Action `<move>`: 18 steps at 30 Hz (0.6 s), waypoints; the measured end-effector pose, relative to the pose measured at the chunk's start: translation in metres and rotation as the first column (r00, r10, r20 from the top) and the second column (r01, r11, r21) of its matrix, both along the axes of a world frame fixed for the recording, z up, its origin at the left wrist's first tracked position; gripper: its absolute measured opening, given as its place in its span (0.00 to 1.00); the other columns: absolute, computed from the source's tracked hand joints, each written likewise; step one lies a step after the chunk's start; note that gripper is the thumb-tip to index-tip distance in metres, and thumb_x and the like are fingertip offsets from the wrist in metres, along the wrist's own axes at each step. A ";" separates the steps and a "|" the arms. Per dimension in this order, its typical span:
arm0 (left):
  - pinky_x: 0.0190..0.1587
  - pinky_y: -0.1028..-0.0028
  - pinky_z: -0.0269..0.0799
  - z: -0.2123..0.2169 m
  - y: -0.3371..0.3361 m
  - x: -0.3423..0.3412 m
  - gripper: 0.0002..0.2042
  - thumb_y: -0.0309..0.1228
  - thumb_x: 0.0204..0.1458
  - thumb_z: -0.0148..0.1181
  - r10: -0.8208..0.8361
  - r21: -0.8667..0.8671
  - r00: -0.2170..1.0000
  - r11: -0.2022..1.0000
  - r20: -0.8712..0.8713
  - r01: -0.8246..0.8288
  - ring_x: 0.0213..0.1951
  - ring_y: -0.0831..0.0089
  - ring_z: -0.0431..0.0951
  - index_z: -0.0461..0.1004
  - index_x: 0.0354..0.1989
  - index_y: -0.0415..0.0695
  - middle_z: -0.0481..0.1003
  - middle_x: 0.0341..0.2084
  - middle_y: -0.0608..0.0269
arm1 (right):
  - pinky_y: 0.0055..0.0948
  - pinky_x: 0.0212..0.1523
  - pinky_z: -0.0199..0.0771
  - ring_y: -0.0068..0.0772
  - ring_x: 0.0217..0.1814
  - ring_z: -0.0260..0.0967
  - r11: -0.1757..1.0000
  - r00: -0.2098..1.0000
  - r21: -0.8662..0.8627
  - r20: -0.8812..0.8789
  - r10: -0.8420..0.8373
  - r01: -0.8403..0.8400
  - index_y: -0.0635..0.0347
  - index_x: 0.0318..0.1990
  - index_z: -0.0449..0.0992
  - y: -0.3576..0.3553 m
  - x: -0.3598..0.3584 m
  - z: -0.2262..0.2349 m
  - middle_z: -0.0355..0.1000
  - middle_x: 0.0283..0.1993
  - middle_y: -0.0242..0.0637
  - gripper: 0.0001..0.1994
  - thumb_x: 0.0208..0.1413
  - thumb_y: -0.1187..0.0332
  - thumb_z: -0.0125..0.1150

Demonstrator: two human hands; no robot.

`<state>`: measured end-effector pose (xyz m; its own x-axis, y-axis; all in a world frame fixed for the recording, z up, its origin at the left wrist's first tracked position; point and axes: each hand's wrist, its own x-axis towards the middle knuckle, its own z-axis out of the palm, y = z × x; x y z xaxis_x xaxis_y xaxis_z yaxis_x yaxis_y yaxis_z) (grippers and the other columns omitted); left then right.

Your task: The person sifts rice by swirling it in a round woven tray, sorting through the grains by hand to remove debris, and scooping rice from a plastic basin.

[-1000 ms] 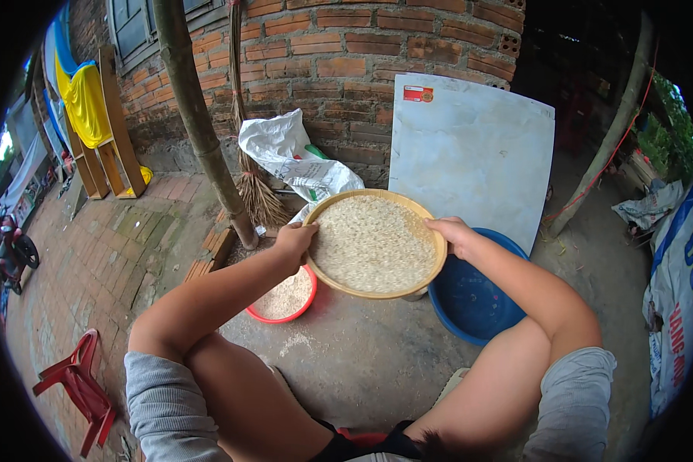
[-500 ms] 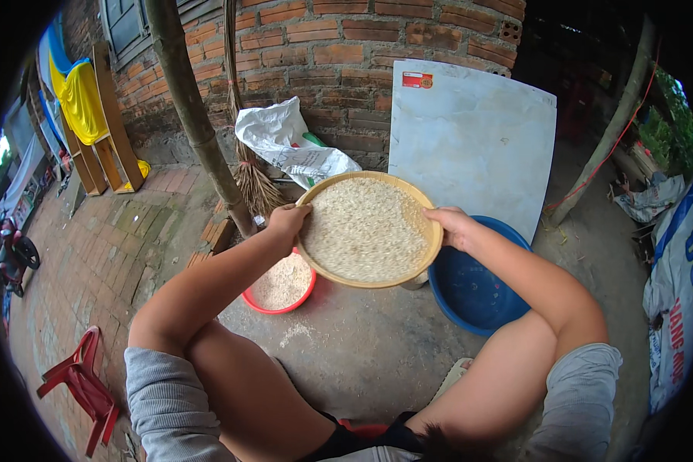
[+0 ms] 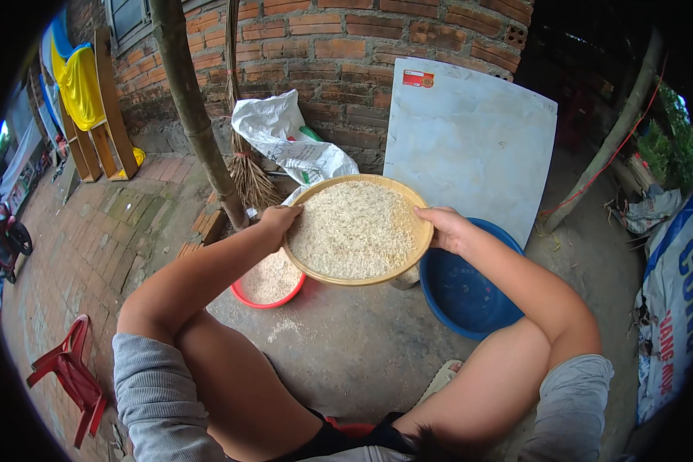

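The left hand [image 3: 279, 222] pinches the tray [image 3: 346, 282] by its rim near ten o'clock, the right hand [image 3: 448, 229] near two; opposed grips (sensible enough) presumably balance the grain [image 3: 350, 231]. It's held aloft mid-view, red bowl [image 3: 242, 299] at its eight, blue tub [image 3: 470, 289] at its four, both within reach.

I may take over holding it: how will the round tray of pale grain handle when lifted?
The tray is probably stiff: its outline looks evenly curved between the left hand and right hand. The loose pale grain spread across it would likely slide if tilted.
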<state>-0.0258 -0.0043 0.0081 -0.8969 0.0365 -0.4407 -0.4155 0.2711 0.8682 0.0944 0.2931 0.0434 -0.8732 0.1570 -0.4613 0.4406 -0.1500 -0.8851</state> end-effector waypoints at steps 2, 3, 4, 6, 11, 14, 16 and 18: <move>0.15 0.72 0.62 -0.017 0.012 0.002 0.12 0.38 0.49 0.57 0.014 0.112 0.997 0.994 -0.079 -0.005 0.14 0.75 0.68 0.74 0.32 0.41 0.71 0.19 0.63 | 0.35 0.42 0.74 0.37 0.42 0.72 0.999 1.000 0.017 -0.005 -0.028 0.028 0.69 0.46 0.68 0.022 -0.009 -0.011 0.71 0.42 0.44 0.15 0.56 0.66 0.52; 0.13 0.74 0.57 -0.006 0.029 0.017 0.13 0.39 0.50 0.56 -0.025 0.079 0.994 0.996 -0.105 0.033 0.12 0.77 0.64 0.74 0.35 0.42 0.69 0.17 0.65 | 0.37 0.42 0.74 0.40 0.42 0.72 0.996 0.997 0.037 0.005 -0.077 0.077 0.71 0.47 0.67 0.036 -0.011 -0.017 0.70 0.44 0.47 0.16 0.56 0.66 0.51; 0.12 0.73 0.57 0.007 0.042 0.029 0.13 0.40 0.50 0.56 -0.075 0.034 0.993 0.996 -0.086 0.079 0.12 0.77 0.64 0.74 0.36 0.43 0.69 0.17 0.65 | 0.38 0.43 0.75 0.43 0.44 0.71 0.991 0.991 0.010 0.014 -0.137 0.136 0.74 0.47 0.66 0.049 -0.012 -0.025 0.68 0.47 0.51 0.16 0.56 0.68 0.49; 0.11 0.73 0.55 0.019 0.049 0.040 0.14 0.40 0.50 0.55 -0.119 -0.024 0.989 0.993 -0.084 0.117 0.13 0.76 0.64 0.74 0.38 0.43 0.69 0.17 0.65 | 0.38 0.43 0.74 0.43 0.44 0.71 0.982 0.984 -0.073 0.046 -0.174 0.177 0.74 0.47 0.66 0.054 -0.016 -0.037 0.69 0.46 0.51 0.16 0.57 0.68 0.49; 0.24 0.68 0.75 0.035 0.009 0.020 0.11 0.37 0.50 0.57 -0.067 -0.130 0.997 0.989 0.025 0.069 0.22 0.68 0.77 0.74 0.33 0.42 0.75 0.23 0.60 | 0.35 0.40 0.74 0.34 0.42 0.71 0.998 0.998 0.020 0.019 -0.060 0.060 0.65 0.44 0.69 0.007 -0.006 -0.014 0.71 0.41 0.40 0.14 0.56 0.64 0.51; 0.22 0.69 0.73 0.001 -0.015 -0.006 0.10 0.36 0.50 0.57 0.045 -0.071 0.999 0.996 -0.011 -0.046 0.19 0.69 0.75 0.75 0.31 0.42 0.75 0.22 0.60 | 0.32 0.41 0.74 0.31 0.40 0.71 0.999 0.999 0.022 0.014 0.047 -0.048 0.61 0.43 0.70 -0.016 -0.003 -0.003 0.71 0.38 0.35 0.12 0.55 0.64 0.53; 0.20 0.70 0.72 -0.017 -0.016 -0.015 0.09 0.36 0.51 0.56 0.043 0.078 0.996 0.996 -0.081 -0.037 0.17 0.70 0.74 0.75 0.31 0.42 0.74 0.21 0.61 | 0.34 0.42 0.74 0.33 0.41 0.71 1.000 1.000 0.003 0.009 0.025 -0.025 0.63 0.44 0.69 -0.006 -0.008 -0.008 0.71 0.40 0.37 0.13 0.56 0.64 0.52; 0.18 0.69 0.71 -0.003 0.018 0.007 0.10 0.36 0.51 0.55 -0.012 0.060 0.992 0.998 -0.125 0.019 0.18 0.71 0.74 0.73 0.34 0.42 0.74 0.21 0.62 | 0.40 0.42 0.75 0.39 0.44 0.71 0.997 0.997 0.012 0.026 -0.072 0.072 0.68 0.47 0.67 0.027 -0.015 -0.020 0.70 0.45 0.44 0.15 0.57 0.66 0.49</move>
